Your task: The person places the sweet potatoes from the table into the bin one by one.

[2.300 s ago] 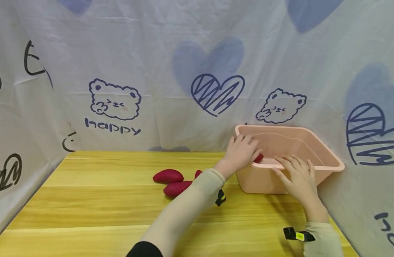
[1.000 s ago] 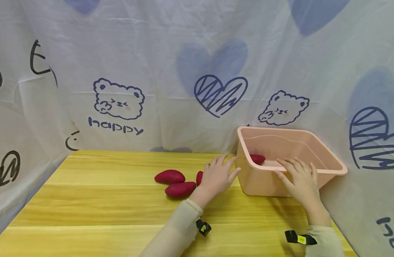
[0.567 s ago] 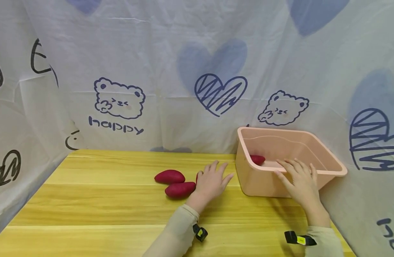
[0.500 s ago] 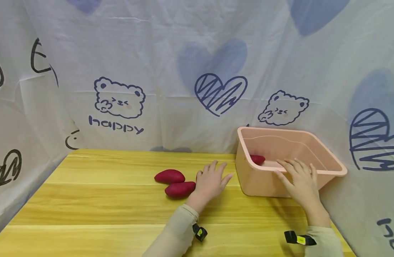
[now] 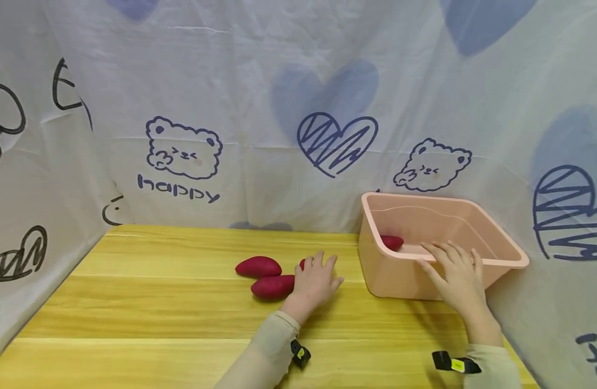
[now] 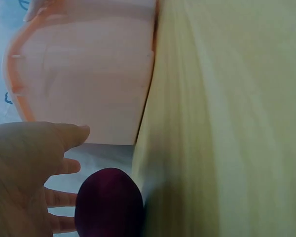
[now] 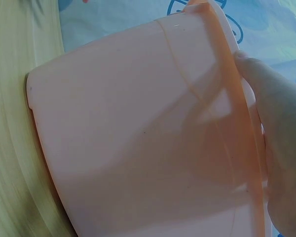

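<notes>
My left hand [image 5: 314,281] is over a dark red sweet potato [image 6: 109,205], with fingers spread and loosely bent. In the left wrist view the thumb stands apart from it; the fingers are on its far side, and whether they touch cannot be told. Just left of that hand lie a second sweet potato [image 5: 273,287] and a third sweet potato [image 5: 258,267], close together. My right hand [image 5: 456,278] rests at the near rim of a pink plastic bin [image 5: 400,278], thumb against the rim [image 7: 249,106], fingers reaching loosely over the inside. Another sweet potato [image 5: 391,242] lies in the bin.
The bin stands at the right of a wooden table [image 5: 147,302], close to a white printed cloth [image 5: 259,70] that hangs behind and along both sides. Black wrist straps [image 5: 300,354] are on both sleeves.
My left hand has come out of the bin, leaving a sweet potato inside, and moved left and down to the sweet potatoes on the table. My right hand has stayed at the rim.
</notes>
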Tool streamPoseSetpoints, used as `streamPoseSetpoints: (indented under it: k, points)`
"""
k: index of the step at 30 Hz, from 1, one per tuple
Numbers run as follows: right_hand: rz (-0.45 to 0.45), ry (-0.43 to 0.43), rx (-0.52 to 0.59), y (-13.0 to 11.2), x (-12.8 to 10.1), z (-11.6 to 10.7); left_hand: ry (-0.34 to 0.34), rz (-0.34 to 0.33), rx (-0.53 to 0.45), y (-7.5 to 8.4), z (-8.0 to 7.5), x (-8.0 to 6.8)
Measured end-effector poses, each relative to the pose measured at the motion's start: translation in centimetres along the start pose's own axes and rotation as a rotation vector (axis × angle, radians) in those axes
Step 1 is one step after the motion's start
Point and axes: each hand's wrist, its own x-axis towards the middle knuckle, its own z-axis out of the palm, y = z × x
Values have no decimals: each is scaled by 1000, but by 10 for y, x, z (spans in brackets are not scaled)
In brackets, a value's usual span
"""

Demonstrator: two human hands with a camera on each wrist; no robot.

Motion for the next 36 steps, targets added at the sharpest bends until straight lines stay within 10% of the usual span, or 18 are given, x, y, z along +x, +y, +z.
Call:
streamPoseSetpoints:
  k: [36]
  points:
    - [19,-16,7,-3,1,-2,-103,76,-21,-6,9,-5]
